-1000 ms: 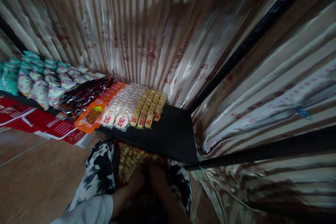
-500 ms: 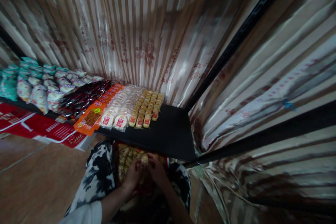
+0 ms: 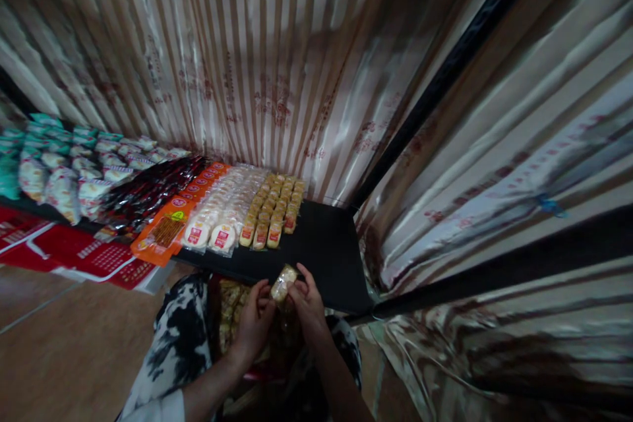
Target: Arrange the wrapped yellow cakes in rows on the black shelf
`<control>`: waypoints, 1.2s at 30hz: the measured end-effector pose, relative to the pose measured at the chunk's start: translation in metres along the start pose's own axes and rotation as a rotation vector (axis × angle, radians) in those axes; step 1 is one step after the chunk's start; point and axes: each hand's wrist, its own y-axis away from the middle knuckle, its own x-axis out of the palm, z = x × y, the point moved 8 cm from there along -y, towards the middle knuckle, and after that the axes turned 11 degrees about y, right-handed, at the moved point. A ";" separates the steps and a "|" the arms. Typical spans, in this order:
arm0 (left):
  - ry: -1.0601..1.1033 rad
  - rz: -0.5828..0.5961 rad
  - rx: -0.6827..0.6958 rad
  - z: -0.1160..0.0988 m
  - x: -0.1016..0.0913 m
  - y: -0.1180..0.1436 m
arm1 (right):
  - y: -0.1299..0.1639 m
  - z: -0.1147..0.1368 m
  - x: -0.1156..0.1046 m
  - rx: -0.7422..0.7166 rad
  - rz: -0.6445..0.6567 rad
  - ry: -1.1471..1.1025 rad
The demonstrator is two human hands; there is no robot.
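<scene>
Hands meet at the near edge of the black shelf (image 3: pixel 326 257), both holding one small wrapped snack packet (image 3: pixel 283 282) between them. The left hand (image 3: pixel 254 322) grips the packet's near left side with fingers curled, and the right hand (image 3: pixel 307 303) pinches its right side, so both are closed on it. The packet is tilted, its far end raised over the shelf's front edge. Just below the hands, between the person's black-and-white patterned knees (image 3: pixel 185 336), sits an open bag of similar snacks (image 3: pixel 232 303). On the shelf, to the far left of the hands, lie rows of small yellow snack packets (image 3: pixel 274 208), then white round cakes in clear wrap (image 3: pixel 225 208), then orange packets (image 3: pixel 171 227), dark red packets (image 3: pixel 148 188) and white-and-green bags (image 3: pixel 64 168) further left. Striped shiny sheeting (image 3: pixel 277 59) covers the wall behind and the right side. Red printed paper (image 3: pixel 74 254) lies on the floor at the left.
</scene>
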 end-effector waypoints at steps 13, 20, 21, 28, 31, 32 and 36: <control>0.501 -0.023 -0.407 0.006 0.012 -0.017 | -0.004 0.029 -0.004 -0.048 0.021 0.171; 0.706 -0.078 -0.664 0.003 0.015 -0.024 | -0.016 0.024 -0.013 -0.091 -0.078 0.369; 0.719 -0.092 -0.695 0.004 0.016 -0.025 | -0.018 0.023 -0.014 -0.108 -0.100 0.402; 0.461 -0.051 -0.645 0.010 0.013 -0.039 | -0.008 0.063 -0.012 -0.479 -0.143 0.771; 0.220 0.042 -0.416 -0.004 0.010 -0.055 | 0.005 0.089 0.004 -0.688 -0.041 0.987; 0.135 0.083 -0.349 -0.011 0.012 -0.060 | 0.007 0.093 0.008 -0.710 0.005 1.021; -0.100 0.248 -0.222 -0.033 0.024 -0.075 | 0.003 0.094 0.014 -0.651 0.111 1.023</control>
